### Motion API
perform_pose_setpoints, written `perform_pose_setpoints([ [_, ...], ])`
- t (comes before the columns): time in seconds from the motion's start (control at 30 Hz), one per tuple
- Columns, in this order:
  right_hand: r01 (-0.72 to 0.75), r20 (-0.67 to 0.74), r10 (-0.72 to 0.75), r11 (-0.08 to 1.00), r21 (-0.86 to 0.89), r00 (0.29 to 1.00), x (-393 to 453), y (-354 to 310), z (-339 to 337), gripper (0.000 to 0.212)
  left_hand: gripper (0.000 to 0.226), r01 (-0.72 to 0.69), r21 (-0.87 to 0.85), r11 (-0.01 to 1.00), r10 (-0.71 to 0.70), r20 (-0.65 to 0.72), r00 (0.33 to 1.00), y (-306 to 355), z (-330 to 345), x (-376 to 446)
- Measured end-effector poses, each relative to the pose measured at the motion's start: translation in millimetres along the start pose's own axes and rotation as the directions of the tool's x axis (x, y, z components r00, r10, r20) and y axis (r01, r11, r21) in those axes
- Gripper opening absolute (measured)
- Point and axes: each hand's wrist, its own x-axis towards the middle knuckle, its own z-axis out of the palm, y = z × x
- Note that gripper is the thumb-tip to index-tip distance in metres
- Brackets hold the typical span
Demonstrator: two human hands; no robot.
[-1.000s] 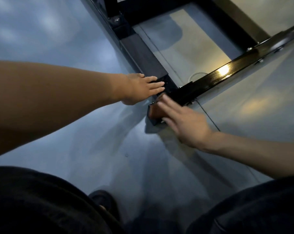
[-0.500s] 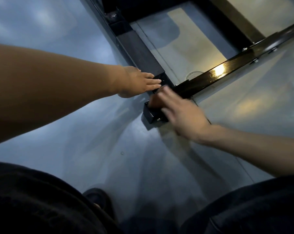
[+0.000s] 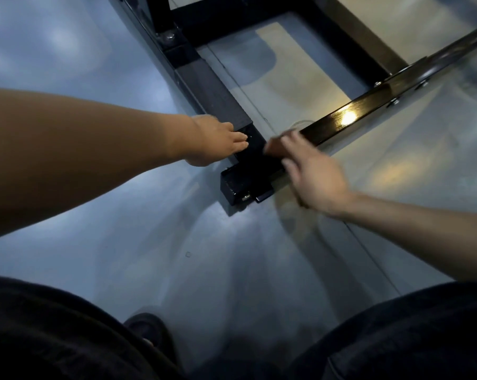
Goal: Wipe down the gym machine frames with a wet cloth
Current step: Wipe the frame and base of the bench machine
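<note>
A black gym machine frame (image 3: 212, 89) lies low on the floor, and its two bars meet in a corner block (image 3: 234, 187) in the middle of the view. My left hand (image 3: 215, 142) rests on the left bar just above the corner, fingers straight. My right hand (image 3: 314, 176), blurred by motion, presses a small brownish cloth (image 3: 273, 148) under straight fingers onto the near end of the glossy right bar (image 3: 355, 116). Most of the cloth is hidden beneath the fingers.
The glossy grey floor (image 3: 122, 215) spreads around the frame and reflects light. More black frame members (image 3: 341, 42) cross at the top. My dark-trousered knees (image 3: 40, 338) fill the bottom corners, with a dark shoe (image 3: 147, 330) between them.
My right hand has slid the cloth from the corner block up onto the start of the glossy bar. My left hand stays on the left bar.
</note>
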Motion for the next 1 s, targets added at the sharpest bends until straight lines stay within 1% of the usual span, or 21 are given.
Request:
perform_pose_setpoints([
  [0.1,0.19,0.095,-0.181,0.977,-0.1,0.979,-20.4,-23.6,19.8,0.054,0.074,0.045,-0.118,0.992,-0.046,0.001,0.999,3.7,-7.1,-2.0],
  [0.13,0.224,0.099,-0.211,0.964,-0.141,0.972,-19.2,-16.0,21.0,0.054,0.074,0.062,-0.148,0.987,-0.062,0.004,0.998,4.4,-6.6,-3.8],
  [0.17,0.211,0.083,-0.201,0.966,-0.151,0.976,-14.4,-3.3,17.8,0.054,0.073,0.079,-0.174,0.982,-0.08,0.006,0.997,4.1,-5.7,-5.7],
  [0.23,0.073,0.023,-0.071,0.99,-0.121,0.997,2.9,30.8,3.1,0.053,0.07,0.103,-0.216,0.971,-0.102,0.016,0.995,2.1,-3.6,-10.2],
  [0.27,-0.033,0.007,0.034,0.991,-0.131,0.999,13.0,48.8,-7.6,0.051,0.069,0.108,-0.237,0.966,-0.106,0.022,0.994,2.1,-2.3,-12.8],
  [0.33,-0.239,0.015,0.244,0.961,-0.14,0.97,29.3,78.3,-30.2,0.049,0.067,0.119,-0.272,0.955,-0.114,0.032,0.993,3.9,-2.3,-17.4],
  [0.37,-0.317,0.024,0.321,0.944,-0.095,0.947,35.0,86.0,-39.1,0.047,0.065,0.122,-0.288,0.95,-0.119,0.029,0.993,4.4,-3.9,-18.7],
  [0.4,-0.387,0.029,0.386,0.922,0.01,0.922,39.7,87.3,-45.7,0.043,0.062,0.128,-0.314,0.941,-0.13,0.015,0.991,4.2,-6.6,-19.1],
  [0.43,-0.449,0.042,0.45,0.873,0.192,0.892,42.4,85.4,-48.6,0.039,0.059,0.136,-0.358,0.924,-0.149,-0.008,0.989,3.9,-10.4,-18.8],
  [0.47,-0.486,0.084,0.503,0.759,0.434,0.86,45.0,79.0,-50.3,0.033,0.055,0.144,-0.42,0.896,-0.177,-0.041,0.983,3.1,-14.8,-18.6],
  [0.5,-0.503,0.176,0.537,0.557,0.661,0.825,47.9,69.6,-51.8,0.029,0.051,0.15,-0.496,0.855,-0.216,-0.078,0.973,2.4,-19.8,-18.3],
  [0.53,-0.511,0.307,0.526,0.301,0.805,0.793,50.7,60.2,-53.3,0.026,0.047,0.156,-0.589,0.793,-0.273,-0.114,0.955,1.9,-25.8,-18.2],
  [0.57,-0.524,0.436,0.479,0.06,0.849,0.762,52.7,51.4,-55.5,0.027,0.043,0.161,-0.695,0.7,-0.347,-0.134,0.928,1.8,-32.0,-18.1],
  [0.6,-0.553,0.538,0.42,-0.098,0.828,0.731,52.8,44.6,-57.8,0.031,0.04,0.165,-0.799,0.579,-0.43,-0.127,0.894,2.5,-38.2,-17.1],
  [0.63,-0.595,0.612,0.357,-0.17,0.786,0.706,51.7,37.9,-60.1,0.036,0.038,0.16,-0.883,0.442,-0.507,-0.098,0.857,2.4,-45.1,-16.8],
  [0.67,-0.634,0.659,0.3,-0.19,0.75,0.69,49.2,32.0,-61.5,0.039,0.036,0.142,-0.943,0.301,-0.562,-0.056,0.825,2.5,-51.0,-14.7],
  [0.73,-0.685,0.71,0.208,-0.186,0.704,0.673,44.4,20.3,-61.7,0.039,0.042,0.075,-0.996,0.041,-0.615,0.034,0.788,1.6,-61.1,-10.7],
  [0.8,-0.721,0.737,0.151,-0.15,0.676,0.659,38.7,9.4,-59.9,0.037,0.049,-0.017,-0.987,-0.163,-0.621,0.089,0.779,2.9,-67.8,-6.3],
  [0.87,-0.736,0.741,0.117,-0.088,0.671,0.661,35.4,1.1,-57.9,0.033,0.044,-0.077,-0.958,-0.276,-0.624,0.118,0.773,6.6,-72.0,-2.4],
  [0.93,-0.736,0.735,0.115,-0.039,0.675,0.668,34.4,-4.0,-55.6,0.032,0.027,-0.088,-0.944,-0.318,-0.617,0.136,0.775,11.3,-72.5,1.5],
  [1.0,-0.745,0.736,0.138,0.019,0.667,0.663,33.8,-4.6,-54.4,0.038,0.012,-0.077,-0.934,-0.349,-0.61,0.164,0.775,13.4,-70.5,3.6],
])
